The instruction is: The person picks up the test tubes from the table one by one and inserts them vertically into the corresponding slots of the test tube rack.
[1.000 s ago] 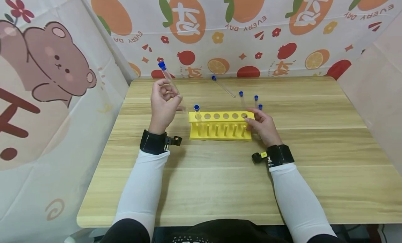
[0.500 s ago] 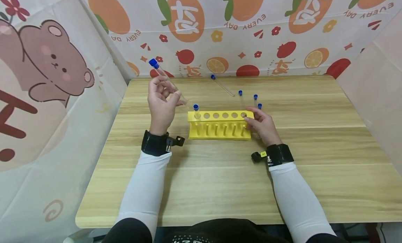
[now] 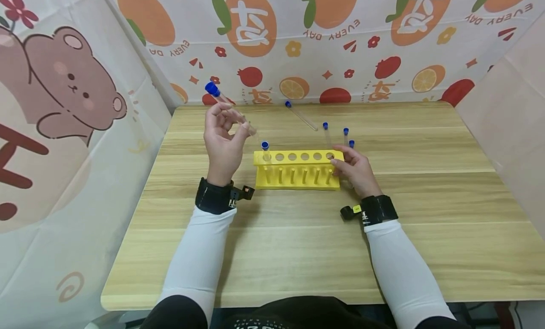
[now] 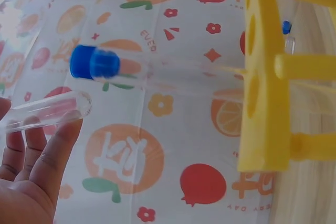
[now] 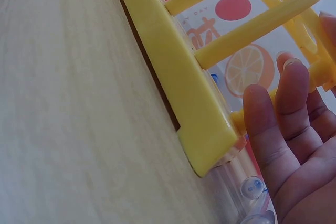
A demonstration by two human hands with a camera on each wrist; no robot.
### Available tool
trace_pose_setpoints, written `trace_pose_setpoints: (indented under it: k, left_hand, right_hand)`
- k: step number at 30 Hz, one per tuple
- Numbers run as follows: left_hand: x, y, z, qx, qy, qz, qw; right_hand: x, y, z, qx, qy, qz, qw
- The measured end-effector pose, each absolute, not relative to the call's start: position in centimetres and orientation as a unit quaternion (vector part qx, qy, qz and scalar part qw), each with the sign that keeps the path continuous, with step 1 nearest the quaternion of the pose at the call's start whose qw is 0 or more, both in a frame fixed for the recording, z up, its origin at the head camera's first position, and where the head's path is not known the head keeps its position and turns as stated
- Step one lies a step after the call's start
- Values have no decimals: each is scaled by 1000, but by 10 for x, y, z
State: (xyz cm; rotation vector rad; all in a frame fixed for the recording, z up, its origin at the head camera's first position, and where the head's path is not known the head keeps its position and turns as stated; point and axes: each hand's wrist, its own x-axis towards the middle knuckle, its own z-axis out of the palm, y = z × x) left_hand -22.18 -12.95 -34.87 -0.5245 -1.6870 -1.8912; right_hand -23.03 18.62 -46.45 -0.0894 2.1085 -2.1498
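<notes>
My left hand (image 3: 223,142) pinches a clear test tube (image 4: 52,109) above the table, left of the yellow test tube rack (image 3: 298,185). The tube slants, its blue cap (image 3: 212,89) up and to the left and its rounded bottom toward the rack. In the left wrist view that bottom lies close to the thumb tip. Another blue-capped tube (image 4: 163,72) stands in the rack's leftmost hole. At the rack's right end, my right hand (image 3: 356,170) grips the frame, fingers around the end post in the right wrist view.
One capped tube (image 3: 303,117) lies slanted on the wooden table (image 3: 298,253) behind the rack. Several more tubes with blue caps (image 3: 346,131) lie behind and beside the right hand, partly hidden. A patterned cloth (image 3: 328,59) hangs along the table's back edge.
The left hand has shifted slightly right relative to the rack, and its tube slants more than a second ago, with the cap farther left. The right hand and rack stay put.
</notes>
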Motion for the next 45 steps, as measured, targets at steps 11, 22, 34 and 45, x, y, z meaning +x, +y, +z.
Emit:
trace_pose_setpoints:
  k: [11, 22, 34, 45]
  left_hand:
    - [-219, -113, -342, -240, -669, -647, 277]
    - [-222, -107, -348, -276, -710, -595, 256]
    - [-227, -105, -359, -266, -723, -594, 231]
    - [-229, -104, -368, -253, -727, -600, 217]
  right_hand:
    - [-231, 187, -465, -35, 702, -709, 61]
    - [-232, 187, -464, -30, 704, -707, 63]
    - [-231, 187, -464, -34, 705, -706, 60]
    - [-231, 187, -464, -33, 703, -707, 63]
